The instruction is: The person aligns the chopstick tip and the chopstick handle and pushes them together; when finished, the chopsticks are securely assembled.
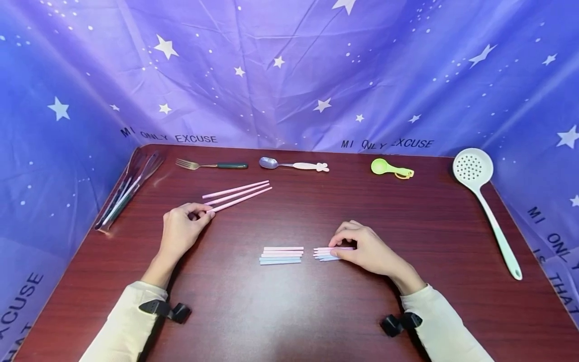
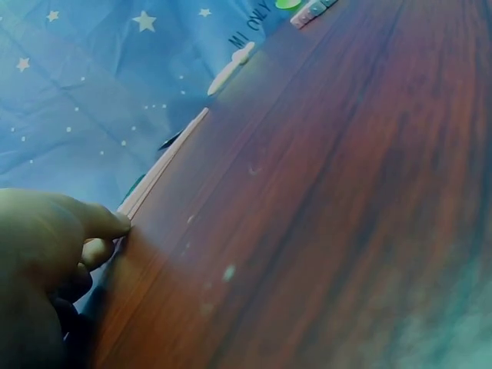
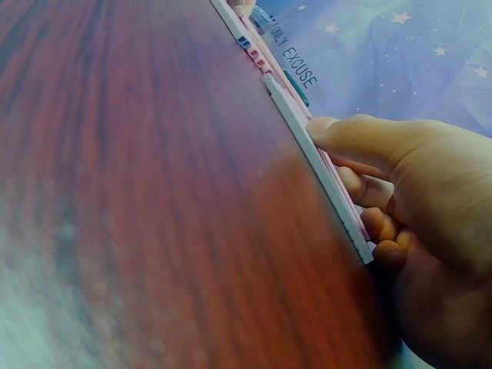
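In the head view, three long pink sticks (image 1: 239, 192) lie slanted on the table's left side. My left hand (image 1: 183, 226) has its thumb and index fingertip at the near end of the lowest one, pinching it. Two groups of shorter sticks lie in the middle: pink and pale blue sticks (image 1: 281, 254) on the left, and a similar group (image 1: 322, 253) on the right. My right hand (image 1: 368, 249) pinches pink sticks in the right group. The right wrist view shows its thumb against them, beside a pale blue stick (image 3: 319, 169). The palm hides part of that group.
Along the back edge lie a fork (image 1: 208, 165), a spoon (image 1: 294, 165) with a white handle and a green measuring spoon (image 1: 391, 169). A pale skimmer (image 1: 490, 213) lies at the right. A clear bag of utensils (image 1: 128, 188) rests at the left edge. Starry cloth (image 1: 289, 100) surrounds the table.
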The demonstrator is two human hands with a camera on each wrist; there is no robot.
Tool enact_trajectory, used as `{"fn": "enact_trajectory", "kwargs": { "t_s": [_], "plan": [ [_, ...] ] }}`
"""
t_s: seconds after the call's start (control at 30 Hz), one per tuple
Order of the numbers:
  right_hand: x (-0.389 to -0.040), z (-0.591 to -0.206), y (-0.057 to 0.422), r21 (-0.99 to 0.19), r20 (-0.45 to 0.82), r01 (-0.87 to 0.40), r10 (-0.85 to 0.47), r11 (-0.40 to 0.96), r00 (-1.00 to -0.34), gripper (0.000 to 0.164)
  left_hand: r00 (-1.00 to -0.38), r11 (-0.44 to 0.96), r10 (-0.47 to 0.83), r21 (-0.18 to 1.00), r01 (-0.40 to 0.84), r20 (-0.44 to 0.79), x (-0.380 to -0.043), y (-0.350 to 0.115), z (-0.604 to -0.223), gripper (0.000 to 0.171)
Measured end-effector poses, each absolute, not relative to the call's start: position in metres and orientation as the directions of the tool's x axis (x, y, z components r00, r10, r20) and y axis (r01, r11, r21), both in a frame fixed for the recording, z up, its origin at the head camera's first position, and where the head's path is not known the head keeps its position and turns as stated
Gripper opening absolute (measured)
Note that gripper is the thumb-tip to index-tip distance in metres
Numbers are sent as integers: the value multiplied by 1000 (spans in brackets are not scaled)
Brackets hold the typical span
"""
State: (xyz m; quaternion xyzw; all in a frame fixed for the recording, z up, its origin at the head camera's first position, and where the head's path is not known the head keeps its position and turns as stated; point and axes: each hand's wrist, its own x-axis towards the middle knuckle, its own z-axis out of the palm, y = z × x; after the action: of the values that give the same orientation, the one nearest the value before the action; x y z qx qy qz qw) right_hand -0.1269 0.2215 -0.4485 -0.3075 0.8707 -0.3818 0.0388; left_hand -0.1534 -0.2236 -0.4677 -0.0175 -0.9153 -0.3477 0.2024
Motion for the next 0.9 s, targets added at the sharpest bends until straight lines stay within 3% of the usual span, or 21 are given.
{"fn": "enact_trajectory", "kwargs": {
  "t_s": [0.47,0.63,0.9],
  "plan": [
    [-128,-450,221,-692,183,-511,-561,510,-807,13,-918,730,-117,659,180,380,-153,-224,-467,10],
    [-128,-450,220,-696,179,-507,-561,508,-808,6,-900,707,-107,669,230,423,-149,-212,-461,14],
    [-128,-449,220,-699,172,-500,-558,512,-812,5,-881,595,101,681,426,463,-133,-162,-455,20]
  ]
}}
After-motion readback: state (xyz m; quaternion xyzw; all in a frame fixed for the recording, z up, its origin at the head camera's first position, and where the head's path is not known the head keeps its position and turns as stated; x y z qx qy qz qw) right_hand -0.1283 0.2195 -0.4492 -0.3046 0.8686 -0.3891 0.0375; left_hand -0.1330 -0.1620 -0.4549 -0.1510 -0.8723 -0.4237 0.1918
